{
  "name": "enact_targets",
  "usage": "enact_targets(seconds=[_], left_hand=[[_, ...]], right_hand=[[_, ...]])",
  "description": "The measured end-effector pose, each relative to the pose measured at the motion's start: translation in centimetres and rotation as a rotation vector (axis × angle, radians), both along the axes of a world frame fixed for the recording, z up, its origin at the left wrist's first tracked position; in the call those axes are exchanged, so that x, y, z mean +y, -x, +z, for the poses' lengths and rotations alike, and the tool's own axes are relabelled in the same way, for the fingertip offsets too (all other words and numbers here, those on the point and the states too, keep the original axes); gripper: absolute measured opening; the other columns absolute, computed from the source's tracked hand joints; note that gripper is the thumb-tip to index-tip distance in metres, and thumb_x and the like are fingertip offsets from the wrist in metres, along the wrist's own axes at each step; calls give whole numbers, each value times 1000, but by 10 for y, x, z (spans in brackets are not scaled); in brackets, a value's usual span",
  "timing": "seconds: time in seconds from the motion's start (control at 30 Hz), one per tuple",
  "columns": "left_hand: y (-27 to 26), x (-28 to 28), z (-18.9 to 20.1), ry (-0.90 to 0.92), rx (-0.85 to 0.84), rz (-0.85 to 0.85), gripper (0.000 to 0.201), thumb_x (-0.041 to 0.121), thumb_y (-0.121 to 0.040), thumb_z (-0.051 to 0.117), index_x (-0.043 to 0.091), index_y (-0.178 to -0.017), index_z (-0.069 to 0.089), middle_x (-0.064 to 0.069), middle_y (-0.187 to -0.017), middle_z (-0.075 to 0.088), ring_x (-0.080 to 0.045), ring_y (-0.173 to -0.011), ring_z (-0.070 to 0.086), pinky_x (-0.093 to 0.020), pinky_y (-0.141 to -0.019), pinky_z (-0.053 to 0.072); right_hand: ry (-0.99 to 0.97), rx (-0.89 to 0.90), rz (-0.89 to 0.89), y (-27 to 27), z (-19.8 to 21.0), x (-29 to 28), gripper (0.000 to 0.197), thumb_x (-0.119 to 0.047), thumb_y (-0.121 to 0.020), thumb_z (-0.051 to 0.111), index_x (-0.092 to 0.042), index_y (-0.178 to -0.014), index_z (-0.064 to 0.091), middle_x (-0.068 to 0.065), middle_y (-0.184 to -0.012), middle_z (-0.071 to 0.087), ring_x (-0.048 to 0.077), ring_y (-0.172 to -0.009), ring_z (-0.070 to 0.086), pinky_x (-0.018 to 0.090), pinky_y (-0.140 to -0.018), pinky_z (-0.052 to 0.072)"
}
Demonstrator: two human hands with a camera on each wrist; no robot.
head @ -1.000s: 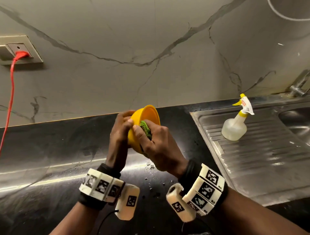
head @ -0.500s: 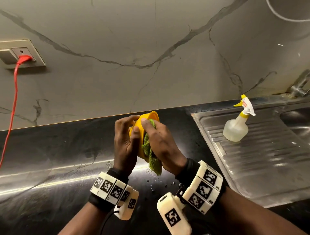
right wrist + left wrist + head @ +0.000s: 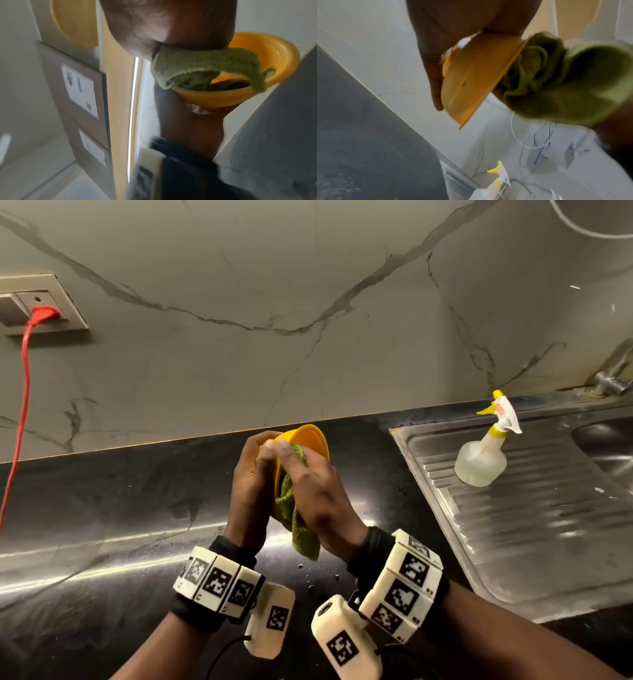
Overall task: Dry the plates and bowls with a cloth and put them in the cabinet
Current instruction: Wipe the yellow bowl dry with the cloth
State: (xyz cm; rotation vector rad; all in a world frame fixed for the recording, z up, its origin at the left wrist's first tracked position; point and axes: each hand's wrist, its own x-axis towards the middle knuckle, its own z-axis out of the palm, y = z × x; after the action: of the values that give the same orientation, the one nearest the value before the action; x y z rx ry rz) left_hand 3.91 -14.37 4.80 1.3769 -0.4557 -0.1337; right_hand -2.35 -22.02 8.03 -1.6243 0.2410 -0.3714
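A small yellow bowl [image 3: 313, 440] is held on edge above the black counter, its mouth turned right. My left hand [image 3: 251, 477] grips its outer wall and rim from the left; the bowl [image 3: 476, 75] shows side-on in the left wrist view. My right hand [image 3: 315, 491] holds a green cloth [image 3: 296, 515] pushed into the bowl, with a loose end hanging below the hands. The right wrist view shows the cloth [image 3: 197, 65] stuffed into the bowl [image 3: 267, 56]. The bowl's bottom is hidden by my left palm.
The black counter [image 3: 120, 525] carries water drops near my wrists. A steel sink drainboard [image 3: 531, 508] lies to the right with a spray bottle [image 3: 483, 457] on it and a tap [image 3: 613, 371] behind. A red cable [image 3: 20, 405] hangs from a wall socket at left.
The bowl has tipped further onto its edge and both hands have turned around it. The cloth has shifted inside it and a longer end now hangs below the hands.
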Motion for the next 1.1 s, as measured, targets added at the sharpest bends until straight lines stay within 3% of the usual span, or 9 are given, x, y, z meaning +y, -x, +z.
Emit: enact_targets(seconds=[0.1,0.2,0.3,0.4,0.5,0.6,0.73,0.9,1.1], left_hand=[[5,4,-14,-83,-126,17,53,55,-87,45,19,-125,52,-2,-116,62,-11,-101,64,-28,-83,55],[-1,11,-16,-158,-59,-55,50,60,-84,46,32,-125,50,0,-121,61,-20,-109,64,-40,-81,57],[-5,12,2,-191,257,-167,55,67,-86,52,29,-125,56,-8,-121,65,-31,-106,68,-44,-63,57],[-1,7,12,-156,506,-279,62,67,-83,45,17,-112,68,-13,-108,74,-27,-95,73,-45,-67,59],[1,2,4,-43,399,-198,59,64,-90,47,14,-118,64,-16,-116,70,-25,-103,70,-43,-77,58],[-4,2,-7,-73,122,-113,47,53,-94,46,22,-129,55,-4,-123,65,-16,-110,67,-30,-81,57],[-4,7,-18,-124,-77,-114,71,76,-77,59,31,-130,49,-2,-128,58,-15,-111,64,-26,-83,55],[-3,15,-24,-152,-10,-138,67,82,-69,60,47,-125,50,9,-126,56,-16,-110,64,-33,-80,59],[-4,13,-14,-1,165,-97,72,66,-86,50,16,-138,49,-16,-129,62,-34,-116,63,-54,-94,54]], right_hand=[[-377,131,22,-2,7,-8,43,-44,-101,46,-3,-105,61,21,-94,62,36,-89,66,55,-84,55],[-162,92,-17,-3,-1,-14,47,-43,-102,43,2,-102,58,30,-95,59,40,-86,61,54,-85,53],[139,2,-17,0,-8,-14,39,-40,-103,43,-17,-72,49,2,-63,48,15,-60,50,37,-61,45],[260,-54,6,3,-10,-7,38,-38,-103,46,-22,-69,42,-6,-57,42,9,-55,45,36,-55,41],[216,-72,-16,1,-10,-7,40,-40,-102,46,-20,-68,45,-9,-55,43,8,-55,46,35,-56,41],[129,-37,-31,-3,-10,-10,43,-43,-102,45,-11,-76,55,-5,-61,50,10,-59,51,37,-58,47],[-274,136,3,-7,-8,-19,52,-59,-97,42,-12,-107,61,16,-101,67,30,-93,68,55,-80,58],[-482,228,95,-3,-3,-27,53,-57,-99,35,-14,-126,49,17,-122,61,31,-110,63,47,-89,56],[-491,115,118,4,-6,-28,42,-38,-96,51,-1,-114,61,27,-114,63,31,-97,63,46,-90,54]])
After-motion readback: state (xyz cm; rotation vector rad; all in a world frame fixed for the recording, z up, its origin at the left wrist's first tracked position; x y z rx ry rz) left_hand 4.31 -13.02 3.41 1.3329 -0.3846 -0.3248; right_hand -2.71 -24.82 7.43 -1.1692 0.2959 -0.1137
